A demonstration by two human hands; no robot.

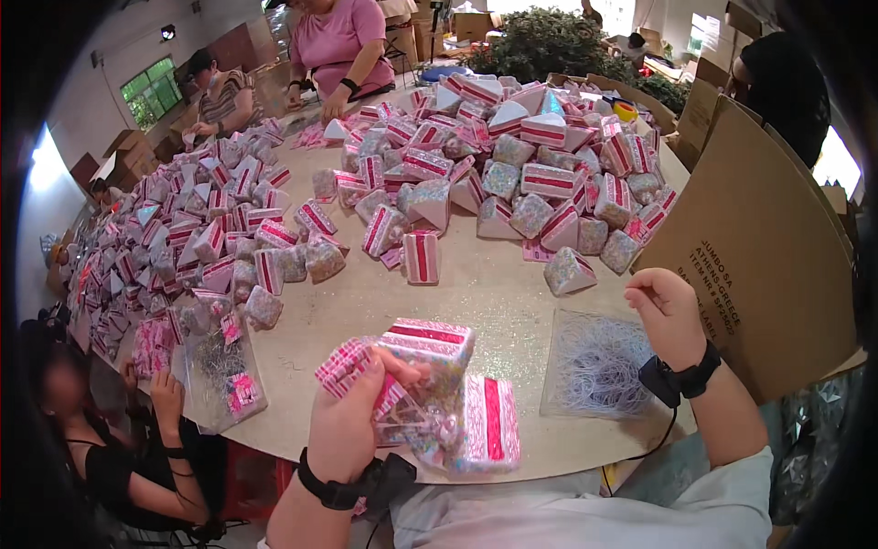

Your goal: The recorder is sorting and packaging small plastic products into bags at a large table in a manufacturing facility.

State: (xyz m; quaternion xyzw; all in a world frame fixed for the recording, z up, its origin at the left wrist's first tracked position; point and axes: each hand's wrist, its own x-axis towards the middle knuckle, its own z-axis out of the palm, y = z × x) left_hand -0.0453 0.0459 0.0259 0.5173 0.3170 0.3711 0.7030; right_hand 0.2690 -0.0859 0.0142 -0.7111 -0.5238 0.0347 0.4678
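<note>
1. Between the thumb and fingers of the left hand [337,428], a sheaf of pink tags [342,368] is gripped; the fingers are closed on it.
2. Just right of those fingers are two toy cake slices: an upper slice [428,339] touching or nearly touching the fingertips, and a lower slice [491,424] farther right and closer to the body. Whether the fingers also grip either slice, I cannot tell.
3. Along the upper slice, the red stripe runs mostly sideways, away from the left fingers; on the lower one it runs nearly toward the body, slightly tilted.
4. Well to the right, the right hand [675,318] is raised with fingers bent and thumb close to them. Any fine thread pinched there is too small to tell.
5. Below the right fingers and slightly left lies a pile of pale threads [599,373] in a clear tray [565,322] on the worktop [347,311].
6. Measured from the slices, the left hand is clearly nearer; from the threads, the right.
7. Beyond the left fingers, a single slice [421,257] stands apart, its stripe upright.
</note>
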